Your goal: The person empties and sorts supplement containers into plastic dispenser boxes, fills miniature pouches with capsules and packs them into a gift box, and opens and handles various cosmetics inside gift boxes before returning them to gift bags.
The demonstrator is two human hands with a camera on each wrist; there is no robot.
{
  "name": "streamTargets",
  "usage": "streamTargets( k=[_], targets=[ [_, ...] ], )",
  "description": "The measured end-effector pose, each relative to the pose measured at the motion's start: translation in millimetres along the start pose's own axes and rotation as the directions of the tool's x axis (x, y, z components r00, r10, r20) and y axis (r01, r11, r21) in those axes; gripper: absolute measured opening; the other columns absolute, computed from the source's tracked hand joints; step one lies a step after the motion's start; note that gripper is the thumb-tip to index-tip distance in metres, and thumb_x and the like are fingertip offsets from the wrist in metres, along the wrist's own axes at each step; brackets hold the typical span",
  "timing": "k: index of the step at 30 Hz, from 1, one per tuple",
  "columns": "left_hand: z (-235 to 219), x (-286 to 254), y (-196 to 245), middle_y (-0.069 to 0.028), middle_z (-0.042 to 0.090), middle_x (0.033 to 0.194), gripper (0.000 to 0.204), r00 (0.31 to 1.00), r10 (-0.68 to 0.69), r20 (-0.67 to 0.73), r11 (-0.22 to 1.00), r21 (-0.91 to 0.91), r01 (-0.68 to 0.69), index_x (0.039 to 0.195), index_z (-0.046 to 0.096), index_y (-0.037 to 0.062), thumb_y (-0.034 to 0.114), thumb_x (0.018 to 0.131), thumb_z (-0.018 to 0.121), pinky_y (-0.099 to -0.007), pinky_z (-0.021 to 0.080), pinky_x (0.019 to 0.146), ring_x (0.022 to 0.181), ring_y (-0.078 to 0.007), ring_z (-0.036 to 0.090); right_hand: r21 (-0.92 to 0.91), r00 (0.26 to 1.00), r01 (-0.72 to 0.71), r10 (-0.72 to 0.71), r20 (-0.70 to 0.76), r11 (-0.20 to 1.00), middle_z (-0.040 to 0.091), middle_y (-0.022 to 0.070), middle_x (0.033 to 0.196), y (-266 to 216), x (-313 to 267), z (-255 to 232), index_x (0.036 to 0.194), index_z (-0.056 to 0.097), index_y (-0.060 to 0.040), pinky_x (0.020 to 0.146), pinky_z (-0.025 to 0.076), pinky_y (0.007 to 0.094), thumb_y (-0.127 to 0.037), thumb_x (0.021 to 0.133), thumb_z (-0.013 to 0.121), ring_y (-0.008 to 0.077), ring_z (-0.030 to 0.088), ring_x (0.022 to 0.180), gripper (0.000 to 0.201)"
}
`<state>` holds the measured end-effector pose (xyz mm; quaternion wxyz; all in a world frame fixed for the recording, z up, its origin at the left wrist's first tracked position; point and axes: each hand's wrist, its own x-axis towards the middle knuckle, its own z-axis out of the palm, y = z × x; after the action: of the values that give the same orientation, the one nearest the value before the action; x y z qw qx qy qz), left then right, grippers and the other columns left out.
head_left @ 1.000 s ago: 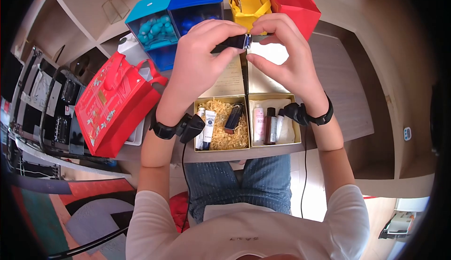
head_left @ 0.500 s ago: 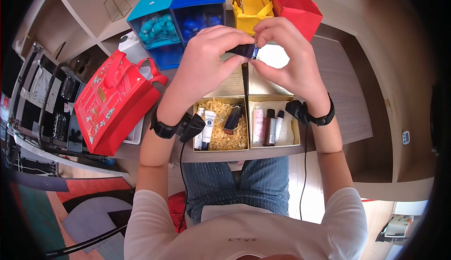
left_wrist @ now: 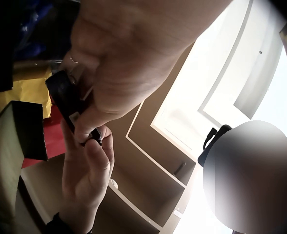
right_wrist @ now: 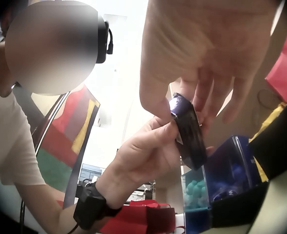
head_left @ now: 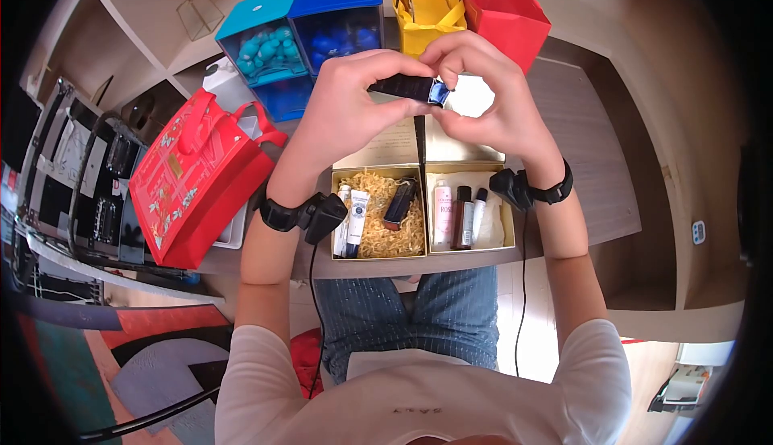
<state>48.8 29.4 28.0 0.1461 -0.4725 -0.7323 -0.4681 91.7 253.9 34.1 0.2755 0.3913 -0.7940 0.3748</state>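
Above two opened gift boxes, my left hand [head_left: 342, 111] grips a slim dark carton [head_left: 403, 86] between thumb and fingers. The carton's right end is blue and white, and my right hand [head_left: 503, 103] pinches there with thumb and fingertip. In the right wrist view the dark carton [right_wrist: 191, 139] slants, its blue end up by the right thumb. Below, the left gift box [head_left: 403, 256] holds straw filling [head_left: 374, 240], white tubes [head_left: 357, 212] and a dark small item [head_left: 399, 203]. A pink tube [head_left: 443, 203], brown bottle [head_left: 463, 213] and white tube [head_left: 479, 213] lie in the right gift box [head_left: 491, 247].
A red gift bag [head_left: 193, 179] leans at the left. Teal and blue clear-fronted bins [head_left: 334, 2] stand at the back, beside a yellow bag [head_left: 423, 35] and another red bag [head_left: 507, 18]. Both gift boxes' lids stand open behind them on the desk [head_left: 580, 139].
The carton has tilted, its blue end turning more toward the head camera. My right fingertips have closed in from a wider spread onto that end.
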Motion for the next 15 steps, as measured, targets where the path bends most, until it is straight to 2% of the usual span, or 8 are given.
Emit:
streamTargets(
  k=[2,4,6,8,9,10,13,15],
  targets=[
    [-2,0,5,-0.0106,0.075,0.11,0.037,1.0,-0.004,-0.006,1.0,0.01,0.004,0.112,0.074,-0.0006,0.003,0.076,0.083,-0.0315,0.056,0.09,0.1,-0.0193,0.072,0.089,0.998,-0.063,0.064,-0.01,0.994,0.065,0.0098,0.115,0,0,2,0.092,0.056,-0.0047,0.095,0.052,0.0355,-0.003,0.075,0.076,0.0235,0.064,0.108,0.027],
    [-4,0,2,-0.0102,0.075,0.11,0.037,1.0,-0.008,-0.013,1.0,0.019,0.008,0.113,0.073,-0.0011,0.002,0.077,0.083,-0.031,0.056,0.091,0.101,-0.019,0.072,0.075,0.999,-0.037,0.039,-0.026,0.996,0.065,0.0097,0.115,4,-2,-1,0.093,0.057,-0.0045,0.096,0.052,0.0355,-0.002,0.076,0.075,0.0235,0.064,0.108,0.024],
    [-7,0,-9,-0.0097,0.074,0.112,0.039,0.991,-0.107,-0.077,0.987,-0.132,0.096,0.117,0.071,-0.003,-0.002,0.079,0.082,-0.0308,0.055,0.093,0.102,-0.0192,0.071,0.061,0.999,-0.012,0.014,-0.04,0.998,0.065,0.0097,0.115,5,-2,0,0.093,0.057,-0.0042,0.096,0.052,0.0356,-0.001,0.078,0.073,0.0235,0.064,0.107,0.022],
    [-11,1,-13,-0.0094,0.071,0.114,0.039,0.993,-0.079,-0.091,0.992,-0.11,0.069,0.118,0.07,-0.0043,-0.006,0.081,0.08,-0.03,0.054,0.095,0.104,-0.0188,0.07,0.246,0.986,-0.108,0.134,-0.094,0.963,0.065,0.0099,0.116,3,-3,3,0.094,0.058,-0.0034,0.095,0.052,0.0356,-0.001,0.08,0.072,0.0242,0.064,0.107,0.02],
    [-12,2,-14,-0.0093,0.072,0.108,0.037,0.99,0.009,-0.143,0.997,-0.073,-0.019,0.114,0.07,-0.0028,0.0,0.079,0.082,-0.0295,0.054,0.09,0.098,-0.0181,0.069,0.245,0.987,-0.106,0.132,-0.094,0.964,0.065,0.0099,0.116,3,-3,3,0.094,0.058,-0.0034,0.095,0.052,0.0356,-0.001,0.08,0.072,0.0242,0.064,0.107,0.02],
    [-12,3,-14,-0.0092,0.073,0.103,0.036,0.977,0.097,-0.191,0.994,-0.031,-0.105,0.111,0.07,-0.0014,0.005,0.078,0.084,-0.0291,0.054,0.085,0.092,-0.0175,0.069,0.152,0.989,-0.073,0.091,-0.116,0.986,0.065,0.0104,0.116,3,-2,4,0.097,0.059,-0.0025,0.095,0.053,0.0355,-0.001,0.081,0.072,0.0245,0.065,0.108,0.021],
    [-5,2,-6,-0.0095,0.072,0.107,0.038,0.974,0.073,-0.216,0.986,-0.13,-0.103,0.112,0.064,0.0001,0.005,0.079,0.083,-0.0314,0.054,0.088,0.097,-0.019,0.069,-0.034,0.984,0.004,-0.01,-0.178,0.999,0.066,0.0111,0.117,-7,1,10,0.103,0.063,-0.0018,0.094,0.053,0.036,0.0,0.082,0.072,0.026,0.066,0.108,0.023],
    [-4,1,0,-0.0086,0.07,0.107,0.038,0.975,0.089,-0.205,0.994,-0.049,-0.101,0.112,0.063,-0.0004,0.001,0.08,0.082,-0.0317,0.055,0.091,0.101,-0.0181,0.069,-0.127,0.974,0.039,-0.066,-0.215,0.991,0.067,0.0114,0.117,-13,3,14,0.106,0.065,-0.0019,0.093,0.054,0.0365,0.0,0.082,0.072,0.0272,0.066,0.107,0.025]
  ],
)
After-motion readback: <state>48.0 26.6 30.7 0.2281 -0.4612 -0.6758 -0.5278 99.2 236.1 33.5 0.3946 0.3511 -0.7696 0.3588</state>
